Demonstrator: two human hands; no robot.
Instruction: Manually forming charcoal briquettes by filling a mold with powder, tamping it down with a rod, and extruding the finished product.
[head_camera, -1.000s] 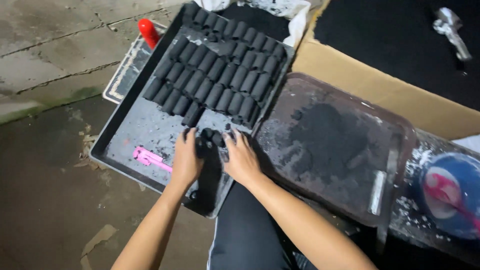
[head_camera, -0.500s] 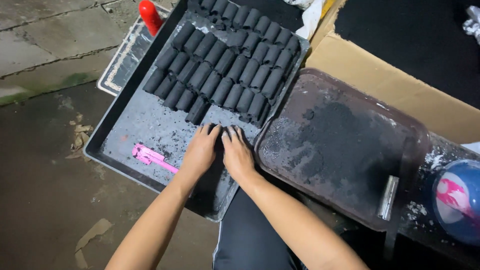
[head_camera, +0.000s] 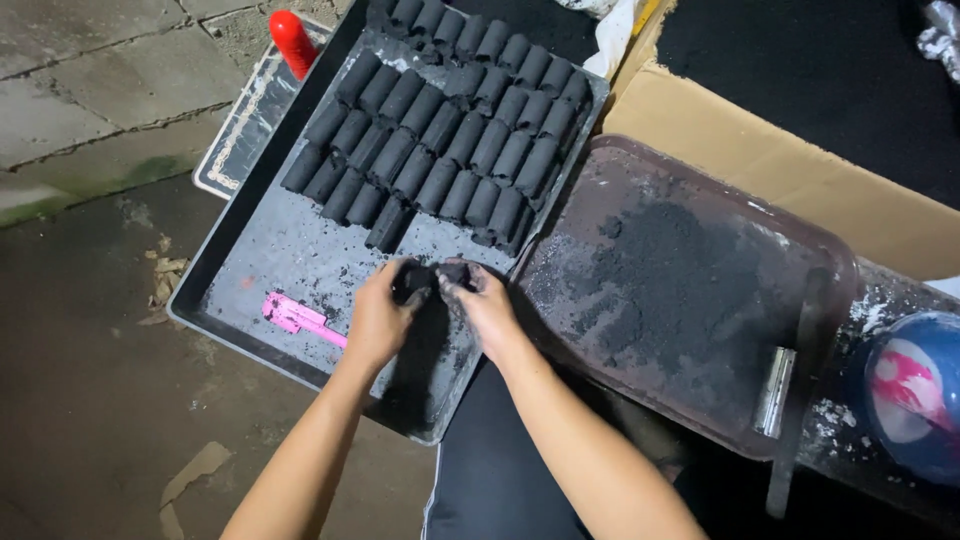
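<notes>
We see both hands over the near part of the grey tray (head_camera: 250, 280). The left hand (head_camera: 378, 320) and the right hand (head_camera: 485, 310) are closed together around a black lump (head_camera: 432, 277) of charcoal paste, the fingers curled on it from both sides. The lump sits just above the tray floor, in front of the rows of black rolls (head_camera: 440, 140) that fill the far half of the tray.

In our judgement, the main risk is that the lump breaks. It looks soft and crumbly, and if the fingers press unevenly a piece may fall off and leave loose crumbs on the tray. If the squeeze is too weak, the shape may not hold at all.

A second risk is the closeness of the finished rolls. The nearest one lies tilted just beyond the fingertips, and a careless push forward could knock it or disturb the neat rows behind it.

The pink tool (head_camera: 300, 318) lies on the tray just beside the left wrist; the forearm could drag it. To the right, the brown tray (head_camera: 820, 290) with the black powder (head_camera: 690, 290) touches the grey tray, so a wide move of the right elbow might scatter the powder. A metal scraper (head_camera: 775, 392) rests on its near edge and could slide off.
</notes>
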